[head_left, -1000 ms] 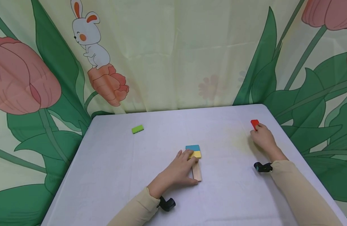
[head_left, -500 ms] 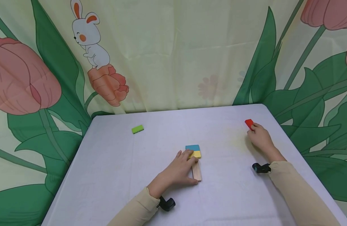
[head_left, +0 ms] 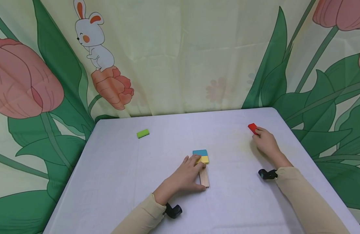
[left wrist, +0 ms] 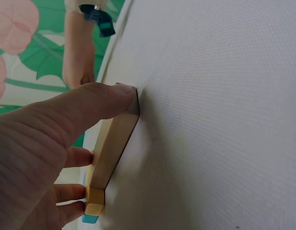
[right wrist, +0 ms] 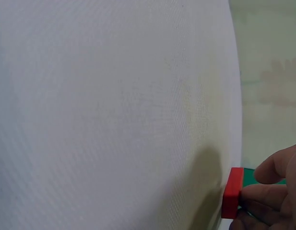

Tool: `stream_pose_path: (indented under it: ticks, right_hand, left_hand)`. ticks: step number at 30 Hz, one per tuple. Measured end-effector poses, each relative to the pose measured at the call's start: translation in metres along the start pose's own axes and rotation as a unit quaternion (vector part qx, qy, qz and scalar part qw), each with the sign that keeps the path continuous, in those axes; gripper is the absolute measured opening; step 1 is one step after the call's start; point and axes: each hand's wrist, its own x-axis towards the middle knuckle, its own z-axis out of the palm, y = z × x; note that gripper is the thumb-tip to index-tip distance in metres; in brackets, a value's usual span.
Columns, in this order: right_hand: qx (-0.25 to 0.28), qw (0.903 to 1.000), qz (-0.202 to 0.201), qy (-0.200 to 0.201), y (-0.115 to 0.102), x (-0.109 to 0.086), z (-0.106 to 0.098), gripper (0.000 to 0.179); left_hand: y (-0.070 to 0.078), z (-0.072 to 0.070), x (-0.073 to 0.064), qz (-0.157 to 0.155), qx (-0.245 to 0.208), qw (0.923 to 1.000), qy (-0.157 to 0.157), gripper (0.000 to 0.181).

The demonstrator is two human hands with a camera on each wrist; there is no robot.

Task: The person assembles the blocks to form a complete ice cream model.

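Observation:
A plain wooden block [head_left: 204, 178] lies lengthwise on the table, with a yellow block [head_left: 204, 159] and a blue block [head_left: 200, 152] lined up beyond its far end. My left hand [head_left: 185, 177] spans the wooden block: the thumb presses its near end, and fingertips rest on its far part and on the yellow block. In the left wrist view the wooden block [left wrist: 112, 143] shows its long side. At the far right, my right hand [head_left: 267, 141] holds a red block [head_left: 252, 128] by one end. The right wrist view shows the red block [right wrist: 232, 194] at the fingertips.
A green block [head_left: 143, 133] lies by itself at the back left of the white-covered table [head_left: 109, 182]. Behind the table's far edge hangs a printed curtain [head_left: 180, 58] with tulips and a rabbit. Each wrist wears a small black camera.
My right hand has moved left with the red block, which is also turned slightly. The left hand, the wooden block and the other blocks stay in place.

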Motion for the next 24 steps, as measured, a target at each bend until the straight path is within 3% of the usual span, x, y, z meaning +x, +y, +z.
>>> stream_pose_path:
  ticks: [14, 24]
  right_hand:
    - [0.012, 0.9999, 0.001, -0.005, -0.011, -0.002, 0.01, 0.054]
    - [0.014, 0.9997, -0.019, -0.004, -0.022, -0.001, 0.018, 0.053]
  left_hand:
    - [0.0, -0.001, 0.0, 0.0, 0.0, 1.0, -0.007, 0.07]
    - [-0.002, -0.002, -0.001, 0.005, 0.003, 1.0, -0.006, 0.069]
